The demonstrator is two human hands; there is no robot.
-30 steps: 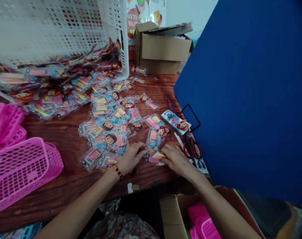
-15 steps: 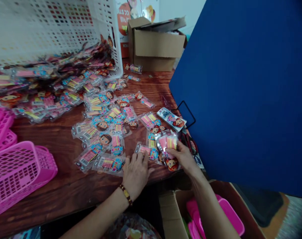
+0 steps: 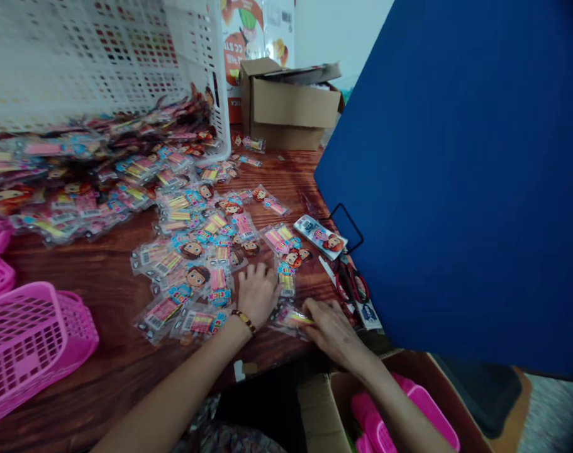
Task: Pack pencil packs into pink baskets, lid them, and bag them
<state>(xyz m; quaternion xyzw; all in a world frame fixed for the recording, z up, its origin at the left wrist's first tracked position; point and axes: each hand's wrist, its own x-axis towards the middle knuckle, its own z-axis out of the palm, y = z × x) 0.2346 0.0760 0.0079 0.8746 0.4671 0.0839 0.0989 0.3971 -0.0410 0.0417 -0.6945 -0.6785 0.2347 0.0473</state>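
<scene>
My right hand [image 3: 333,332] is closed on a small bunch of clear candy-stick packets [image 3: 293,318], held low at the table's near edge. Yellow sticks show through the top one; how many packets there are I cannot tell. My left hand [image 3: 256,294], with a beaded bracelet at the wrist, lies palm down on the table, fingers forward and slightly apart. No packet shows in it, though its palm is hidden. Right beside it is a loose packet with yellow sticks [image 3: 286,277]. On its other side, a spread of packets with pink and yellow sticks [image 3: 219,280] overlaps on the wood.
A tipped white basket [image 3: 224,119] spills many packets at the back left. Pink baskets [image 3: 73,333] stand at left. Red-handled scissors [image 3: 352,283] and a stack of packets [image 3: 320,236] lie beside a blue panel [image 3: 446,189]. A carton [image 3: 290,104] stands behind; another holds pink baskets [image 3: 428,409] below.
My right hand has brought its packets down and left, to the table edge, uncovering the scissors. My left hand has shifted forward; the packet near its fingers is no longer there.
</scene>
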